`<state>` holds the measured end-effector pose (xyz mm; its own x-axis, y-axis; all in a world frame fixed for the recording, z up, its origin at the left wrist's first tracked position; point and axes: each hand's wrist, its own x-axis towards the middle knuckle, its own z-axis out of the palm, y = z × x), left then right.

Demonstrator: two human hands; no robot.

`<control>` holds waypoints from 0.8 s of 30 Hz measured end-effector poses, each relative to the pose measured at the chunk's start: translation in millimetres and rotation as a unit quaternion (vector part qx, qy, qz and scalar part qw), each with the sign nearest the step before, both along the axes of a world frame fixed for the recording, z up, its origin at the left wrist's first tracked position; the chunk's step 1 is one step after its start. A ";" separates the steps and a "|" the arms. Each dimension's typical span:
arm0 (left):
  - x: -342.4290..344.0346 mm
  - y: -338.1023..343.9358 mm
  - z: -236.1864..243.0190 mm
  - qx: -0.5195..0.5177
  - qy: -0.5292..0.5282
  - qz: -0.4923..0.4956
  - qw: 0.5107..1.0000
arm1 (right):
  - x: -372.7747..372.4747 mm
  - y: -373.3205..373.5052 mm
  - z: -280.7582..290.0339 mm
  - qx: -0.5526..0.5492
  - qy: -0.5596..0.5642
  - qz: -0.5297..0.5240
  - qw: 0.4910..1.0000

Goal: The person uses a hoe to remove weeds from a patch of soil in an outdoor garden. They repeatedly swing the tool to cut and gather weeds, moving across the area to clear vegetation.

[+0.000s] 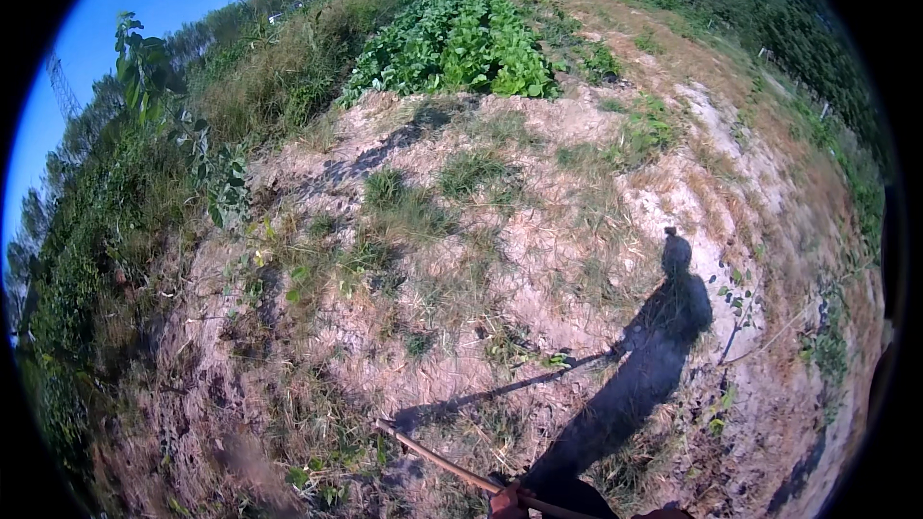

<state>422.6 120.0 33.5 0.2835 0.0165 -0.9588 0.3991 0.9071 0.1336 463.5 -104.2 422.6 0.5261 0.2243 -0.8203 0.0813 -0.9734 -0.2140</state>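
Observation:
A long, thin wooden pole (437, 459) slants up and to the left from the lower edge, its far end low over the weedy ground. My left hand (510, 501) is closed around the pole near the bottom of the view. Whether the far end carries a blade cannot be made out. Only a sliver of my right hand (663, 513) shows at the lower edge, to the right of the left one; its fingers are hidden. Dry soil with tufts of grass (471, 173) and cut straw lies ahead of the pole.
A leafy green crop patch (461, 43) grows at the far middle. Tall weeds and bushes (106, 192) line the left side, and dark trees (769, 19) stand at the far right. My shadow (663, 336) falls across the bare soil on the right.

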 end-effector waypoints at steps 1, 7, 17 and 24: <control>2.5 -5.1 8.5 0.005 -0.016 -0.002 1.000 | 8.2 -2.8 5.6 -0.001 -0.003 0.014 1.000; 48.6 -20.7 31.8 0.063 0.019 -0.073 0.995 | 48.5 -27.7 8.5 0.061 -0.036 0.067 0.995; 70.4 -12.2 2.6 0.157 -0.048 -0.244 0.956 | 97.0 -54.3 7.3 0.144 -0.057 0.080 0.985; 109.4 -10.3 -10.9 0.043 0.078 -0.138 0.986 | 142.2 -55.5 30.4 0.141 0.067 0.078 0.985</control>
